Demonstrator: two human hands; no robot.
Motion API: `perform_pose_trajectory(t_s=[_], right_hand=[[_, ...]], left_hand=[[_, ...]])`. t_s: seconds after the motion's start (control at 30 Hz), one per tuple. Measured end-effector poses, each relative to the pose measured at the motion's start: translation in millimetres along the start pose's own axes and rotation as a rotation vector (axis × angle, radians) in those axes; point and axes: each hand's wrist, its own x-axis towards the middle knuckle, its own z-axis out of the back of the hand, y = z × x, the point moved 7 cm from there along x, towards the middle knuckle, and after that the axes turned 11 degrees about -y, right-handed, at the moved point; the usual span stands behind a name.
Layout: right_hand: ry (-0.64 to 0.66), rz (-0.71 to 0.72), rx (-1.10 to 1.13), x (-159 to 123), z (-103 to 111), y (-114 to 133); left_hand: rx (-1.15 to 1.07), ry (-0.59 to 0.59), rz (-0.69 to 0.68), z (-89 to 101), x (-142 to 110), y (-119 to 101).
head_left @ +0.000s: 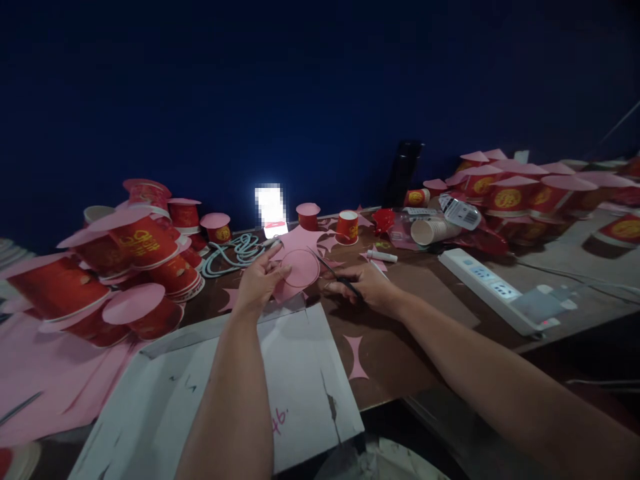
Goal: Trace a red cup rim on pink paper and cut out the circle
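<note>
My left hand pinches a piece of pink paper with a circle drawn on it, holding it just above the brown table. My right hand is closed round the handles of dark scissors, whose blades point up and left into the paper's right edge. Both hands meet over the middle of the table, behind a white cardboard box at the near edge.
Red paper cups capped with pink discs are piled at the left and back right. A white cable, a bright phone screen, a glue stick, a white power strip, a dark bottle and pink scraps lie around.
</note>
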Motion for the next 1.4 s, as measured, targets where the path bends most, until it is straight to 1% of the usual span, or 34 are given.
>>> perform_pose_trajectory(t_s=[0.07, 0.17, 0.27, 0.3, 0.33, 0.37, 0.4, 0.47, 0.5, 0.53, 0.57, 0.6, 0.63, 0.7, 0.73, 0.77, 0.8, 0.87, 0.9, 0.97, 1.03, 1.07, 1.13, 1.23, 1.3, 1.4], right_hand=[[0.010, -0.001, -0.002, 0.2, 0.1, -0.2], [0.023, -0.007, -0.003, 0.7, -0.5, -0.8], [-0.004, -0.015, 0.015, 2.2, 0.5, -1.8], [-0.015, -0.020, 0.023, 2.7, 0.9, -2.3], [-0.023, -0.026, 0.029, 3.1, 1.1, -2.6], [-0.028, -0.030, 0.032, 3.4, 1.1, -2.7], [-0.035, -0.032, 0.035, 3.7, 1.1, -2.4], [-0.044, -0.047, 0.055, 4.2, 0.7, -2.2], [-0.051, -0.059, 0.076, 4.6, 0.6, -2.6], [-0.059, -0.072, 0.105, 5.1, 0.6, -3.2], [-0.072, -0.081, 0.137, 5.8, 1.0, -3.9], [-0.084, -0.081, 0.165, 6.7, 1.6, -4.3], [-0.094, -0.074, 0.180, 7.5, 2.5, -4.5], [-0.105, -0.052, 0.190, 8.8, 4.2, -4.4], [-0.107, -0.045, 0.190, 9.0, 4.9, -4.3], [-0.107, -0.042, 0.194, 8.9, 5.3, -4.2], [-0.108, -0.040, 0.203, 8.6, 5.6, -4.0], [-0.114, -0.046, 0.221, 7.4, 5.8, -3.3], [-0.115, -0.051, 0.234, 6.7, 5.4, -2.8], [-0.109, -0.050, 0.260, 5.5, 4.1, -0.3], [-0.093, -0.043, 0.280, 4.4, 2.5, 2.9], [-0.088, -0.038, 0.286, 3.9, 2.0, 4.6], [-0.086, -0.029, 0.291, 2.8, 1.8, 7.8], [-0.093, -0.007, 0.278, 0.7, 1.9, 13.2], [-0.089, 0.013, 0.245, -1.0, 1.3, 17.1], [-0.091, 0.014, 0.193, -1.7, 0.7, 19.0]], left_hand=[[0.002, 0.003, -0.013, 0.5, 0.3, -0.2], [0.009, -0.024, -0.029, 2.8, 2.3, -0.2], [-0.013, -0.054, -0.026, 3.8, 5.8, 1.1], [-0.032, -0.084, -0.033, 5.1, 6.6, 0.8], [-0.041, -0.140, -0.056, 7.7, 6.8, -0.8], [-0.037, -0.220, -0.099, 11.5, 5.4, -4.2], [-0.010, -0.333, -0.165, 16.8, 1.6, -9.7], [0.148, -0.556, -0.364, 22.1, -14.6, -27.1], [0.218, -0.629, -0.453, 19.8, -24.7, -35.4], [0.272, -0.654, -0.507, 14.2, -33.2, -41.0], [0.316, -0.618, -0.509, 5.4, -38.3, -42.6], [0.359, -0.507, -0.454, -7.4, -39.3, -39.2], [0.389, -0.367, -0.354, -21.1, -38.7, -31.3], [0.483, 0.016, -0.111, -53.5, -40.3, -7.1], [0.488, 0.145, -0.033, -64.6, -43.2, 1.5], [0.472, 0.237, 0.044, -72.5, -45.9, 9.0], [0.433, 0.273, 0.119, -76.7, -47.5, 14.6], [0.289, 0.251, 0.289, -79.2, -49.6, 23.7], [0.193, 0.214, 0.380, -79.4, -51.0, 27.9], [-0.031, 0.178, 0.552, -83.9, -55.9, 35.2], [-0.265, 0.183, 0.662, -91.7, -59.5, 38.1], [-0.377, 0.175, 0.695, -94.4, -59.7, 38.5], [-0.574, 0.147, 0.742, -97.3, -58.3, 38.5], [-0.777, 0.054, 0.759, -94.5, -52.8, 37.4], [-0.856, -0.063, 0.746, -88.6, -48.6, 37.1], [-0.957, -0.234, 0.686, -79.4, -44.0, 34.4]])
